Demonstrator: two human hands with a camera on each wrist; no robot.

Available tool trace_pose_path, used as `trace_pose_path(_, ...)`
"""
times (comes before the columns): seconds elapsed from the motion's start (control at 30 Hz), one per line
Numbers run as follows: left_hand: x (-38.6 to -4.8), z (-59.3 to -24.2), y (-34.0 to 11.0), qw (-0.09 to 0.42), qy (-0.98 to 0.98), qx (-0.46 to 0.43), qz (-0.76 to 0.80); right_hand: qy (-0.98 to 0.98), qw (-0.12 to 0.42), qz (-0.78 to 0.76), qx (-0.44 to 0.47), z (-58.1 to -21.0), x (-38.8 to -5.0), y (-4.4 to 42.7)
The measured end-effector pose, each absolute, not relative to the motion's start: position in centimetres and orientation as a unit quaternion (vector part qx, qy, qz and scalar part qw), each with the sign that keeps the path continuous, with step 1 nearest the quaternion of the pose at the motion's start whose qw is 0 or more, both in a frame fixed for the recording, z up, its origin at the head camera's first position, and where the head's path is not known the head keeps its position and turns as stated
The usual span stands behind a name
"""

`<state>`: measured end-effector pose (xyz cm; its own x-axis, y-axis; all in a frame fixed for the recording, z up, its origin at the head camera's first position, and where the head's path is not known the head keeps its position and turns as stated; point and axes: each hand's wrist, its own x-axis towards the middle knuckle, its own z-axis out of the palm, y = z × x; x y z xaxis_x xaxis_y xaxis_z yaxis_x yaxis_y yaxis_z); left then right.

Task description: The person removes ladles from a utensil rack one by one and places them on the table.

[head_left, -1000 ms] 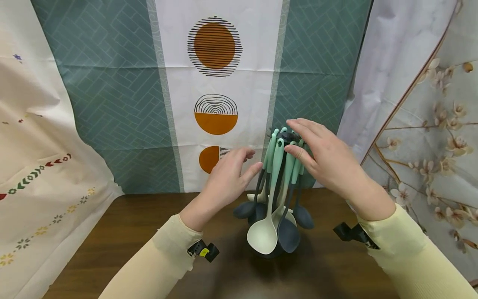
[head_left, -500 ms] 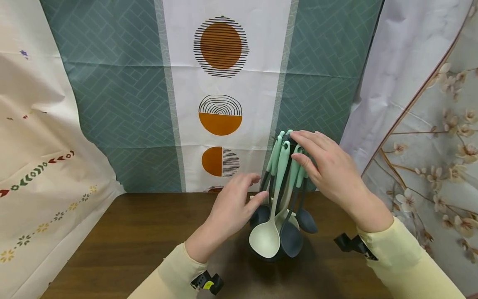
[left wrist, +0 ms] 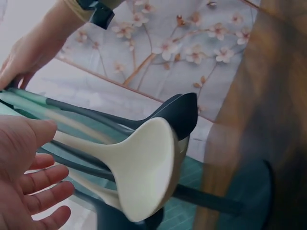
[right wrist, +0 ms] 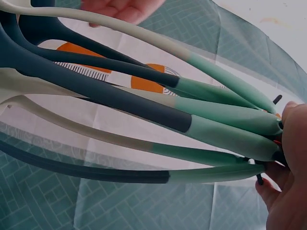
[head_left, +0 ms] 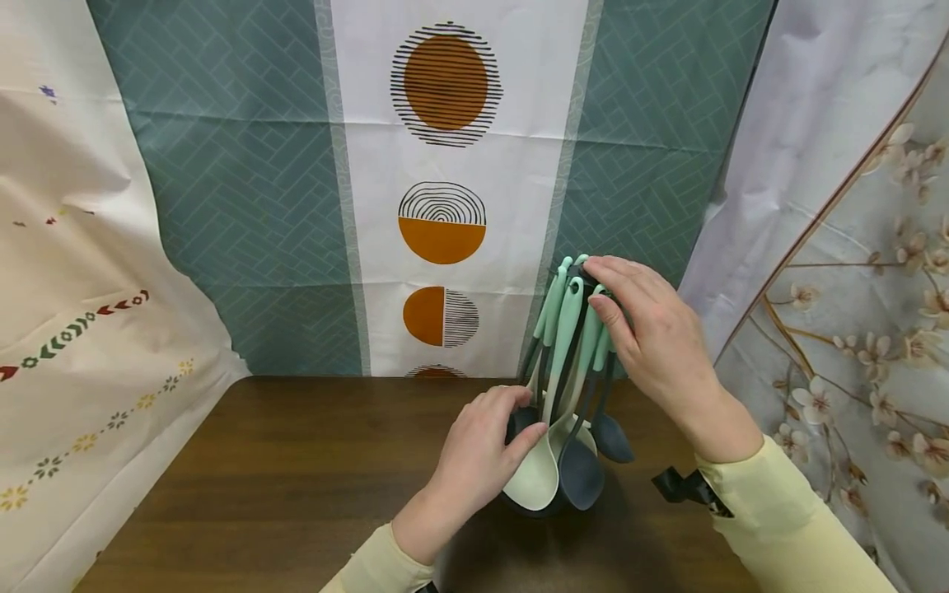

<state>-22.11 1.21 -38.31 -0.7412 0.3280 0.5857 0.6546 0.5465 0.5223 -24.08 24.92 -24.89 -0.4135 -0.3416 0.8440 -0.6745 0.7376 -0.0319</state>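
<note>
A round utensil stand, its dark base [left wrist: 261, 196] on the table, carries several hanging kitchen utensils with mint-green handles. In the head view a cream ladle [head_left: 535, 482] and a dark grey ladle [head_left: 582, 473] hang at the front. My right hand [head_left: 656, 333] grips the top of the stand, where the handles hook on; its fingers partly hide that top. At the left side of the stand, my left hand [head_left: 478, 453] is beside the cream ladle with relaxed, slightly bent fingers. In the left wrist view those fingers [left wrist: 48, 184] hold nothing; contact with the ladle is unclear.
The stand is on a dark brown wooden table [head_left: 296, 486]. Behind it hangs a green and white cloth [head_left: 245, 206] with orange circles. A floral curtain [head_left: 853, 395] borders the right side, and a cream cloth [head_left: 96, 371] the left.
My left hand has moved down and right, closer to the cream ladle. My right hand stays at the top of the stand. The head view has shifted slightly.
</note>
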Motion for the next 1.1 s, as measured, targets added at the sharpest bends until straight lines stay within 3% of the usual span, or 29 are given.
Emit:
trace_pose_path(0.33,-21.6,-40.1,2.8,0.221,-0.853,-0.278,-0.381,-0.808,0.465,0.203,0.301,-24.9,-24.4,24.6)
trace_pose_path(1.1,-22.0,-40.9,4.0,0.287,-0.855,-0.243,-0.356,-0.765,0.531,0.209,0.297,-26.0,-25.5,23.8)
